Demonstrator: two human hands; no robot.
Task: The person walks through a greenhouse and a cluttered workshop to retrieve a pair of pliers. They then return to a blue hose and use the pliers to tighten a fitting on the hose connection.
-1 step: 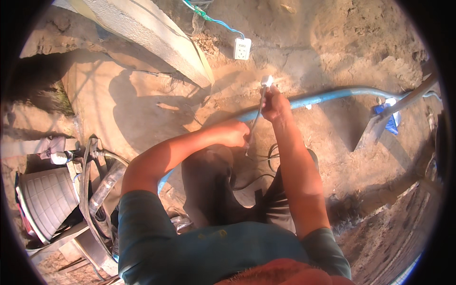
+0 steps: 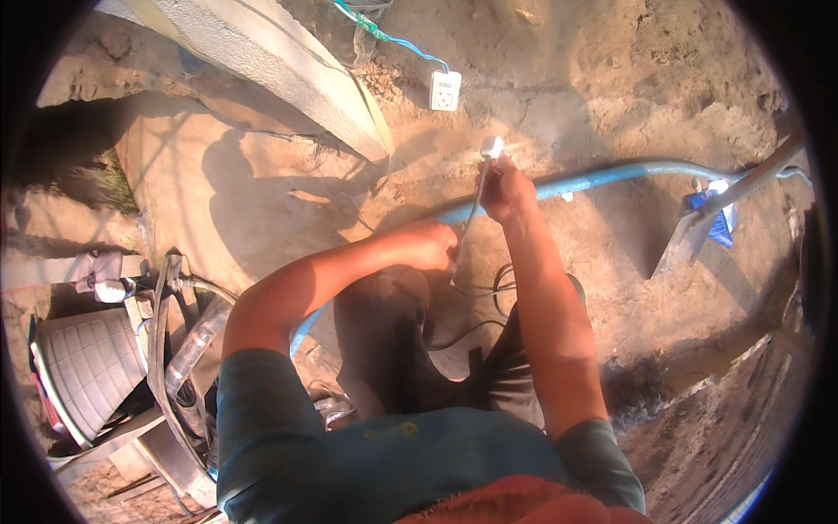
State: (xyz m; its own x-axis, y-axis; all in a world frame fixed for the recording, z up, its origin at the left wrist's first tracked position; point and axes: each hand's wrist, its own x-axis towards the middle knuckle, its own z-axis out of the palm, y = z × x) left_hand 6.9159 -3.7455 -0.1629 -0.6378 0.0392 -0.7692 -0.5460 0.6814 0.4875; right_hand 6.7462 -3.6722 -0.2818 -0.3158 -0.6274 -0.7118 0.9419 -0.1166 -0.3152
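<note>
Ahead of me, my right hand (image 2: 507,190) is closed around the lower end of a white plug (image 2: 492,147). A thin grey cable (image 2: 477,194) runs down from the plug toward my left hand (image 2: 434,244). The left fingers are curled in a fist with the cable passing through or against them; the fingertips are partly hidden. A loop of dark cable (image 2: 497,288) lies on the ground between my knees. Beyond the plug, a white socket block (image 2: 445,91) rests on the dirt, fed by a blue and green wire (image 2: 408,44).
A blue hose (image 2: 602,177) crosses the ground beneath my arms. On the right lie a shovel (image 2: 685,240) and a blue packet (image 2: 722,225). A pale beam (image 2: 288,65) slants in at upper left. A grey ribbed basket-like object (image 2: 92,371) and a clear bottle (image 2: 196,343) are at left.
My right hand and the plug have shifted very slightly. The left hand stays where it was.
</note>
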